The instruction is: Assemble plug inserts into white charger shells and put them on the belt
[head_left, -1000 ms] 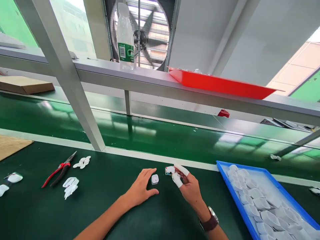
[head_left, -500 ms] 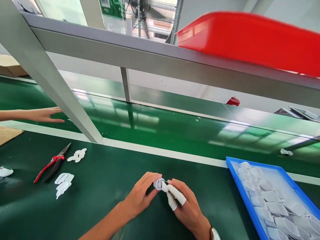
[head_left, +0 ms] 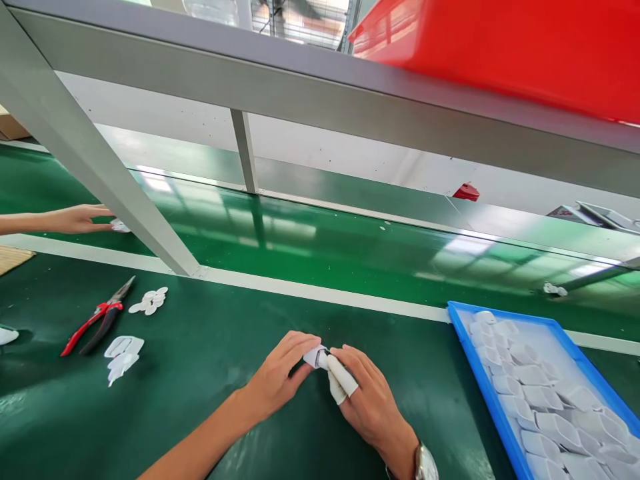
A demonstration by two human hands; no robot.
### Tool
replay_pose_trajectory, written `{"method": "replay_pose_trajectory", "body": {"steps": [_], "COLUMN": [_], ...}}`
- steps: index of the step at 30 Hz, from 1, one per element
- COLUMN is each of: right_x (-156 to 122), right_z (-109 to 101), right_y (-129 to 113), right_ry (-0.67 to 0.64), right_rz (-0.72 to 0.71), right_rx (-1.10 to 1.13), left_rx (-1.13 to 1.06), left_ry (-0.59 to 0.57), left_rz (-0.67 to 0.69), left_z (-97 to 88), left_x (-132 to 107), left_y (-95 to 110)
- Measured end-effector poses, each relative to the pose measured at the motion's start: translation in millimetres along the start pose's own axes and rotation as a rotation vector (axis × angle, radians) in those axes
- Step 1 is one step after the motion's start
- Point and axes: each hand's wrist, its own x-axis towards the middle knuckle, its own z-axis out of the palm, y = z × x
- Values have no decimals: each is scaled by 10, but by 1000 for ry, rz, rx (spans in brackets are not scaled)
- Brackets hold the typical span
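Note:
My left hand (head_left: 283, 367) pinches a small white plastic housing (head_left: 314, 357) between thumb and fingers, just above the green tabletop. My right hand (head_left: 367, 393) meets it from the right, its thumb and index finger in white finger cots. These two fingers are closed together at the housing's open side; what lies between them is too small and covered to make out. A blue-rimmed tray (head_left: 493, 407) of similar white housings (head_left: 543, 397) stands to the right of my hands.
Red-and-black needle-nose pliers (head_left: 103, 317), small white discs (head_left: 150, 301) and flat white pieces (head_left: 123, 357) lie at left. Behind runs a green conveyor belt (head_left: 320, 247). Another person's hand (head_left: 80, 219) is over it. A metal frame (head_left: 125, 160) and red bin (head_left: 490, 53) stand overhead.
The housing has turned slightly between my hands, and my right fingers sit closer against it. A white piece now shows at the other person's fingertips. The whole view has tilted down a little.

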Motion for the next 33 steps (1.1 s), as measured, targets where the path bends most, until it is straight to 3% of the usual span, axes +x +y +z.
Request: {"method": "replay_pose_trajectory", "body": {"steps": [16,33], "right_x": [19,79], "right_z": [14,36], "right_y": [-24,-55], "right_ry": [-12,3], "right_rz": [6,120], "right_rx": [-11,220], "left_rx": [-10,-78], "left_ry": [-77,-107], "left_rz": [-23,-114], "left_z": [-27,-61], "left_x": [-8,7], "left_y": [-11,72]}}
